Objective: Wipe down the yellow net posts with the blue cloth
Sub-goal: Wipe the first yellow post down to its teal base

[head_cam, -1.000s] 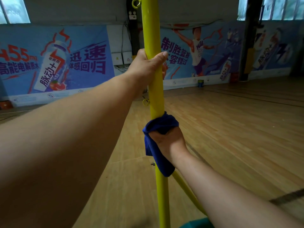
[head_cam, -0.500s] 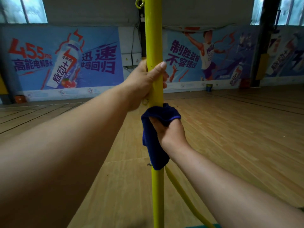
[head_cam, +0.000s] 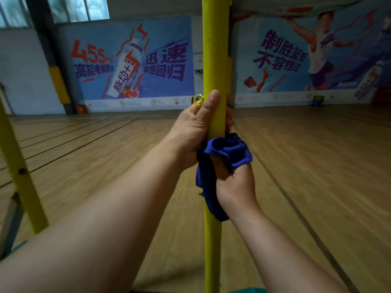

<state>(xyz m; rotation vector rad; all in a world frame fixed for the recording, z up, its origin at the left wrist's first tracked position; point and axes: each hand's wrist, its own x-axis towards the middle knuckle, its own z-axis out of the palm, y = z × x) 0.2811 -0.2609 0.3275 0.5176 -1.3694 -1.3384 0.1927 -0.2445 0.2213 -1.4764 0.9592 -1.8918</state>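
Note:
A yellow net post (head_cam: 214, 49) stands upright through the middle of the head view. My left hand (head_cam: 195, 132) grips the post, thumb pointing up along it, just below a small yellow ring (head_cam: 198, 100) on its left side. Directly beneath, my right hand (head_cam: 234, 185) holds the blue cloth (head_cam: 224, 151) wrapped around the post; the cloth's tail hangs down the post's left side. The two hands touch. The post behind the cloth is hidden.
A second yellow post (head_cam: 19, 166) slants up at the left edge. The wooden court floor (head_cam: 317, 166) spreads out on both sides. Blue advertising banners (head_cam: 131, 60) cover the far wall, with a small can (head_cam: 318, 100) at its foot.
My right hand has slid the cloth up the post until it meets my left hand. My view has swung and moved closer, and a second post has come in at the left.

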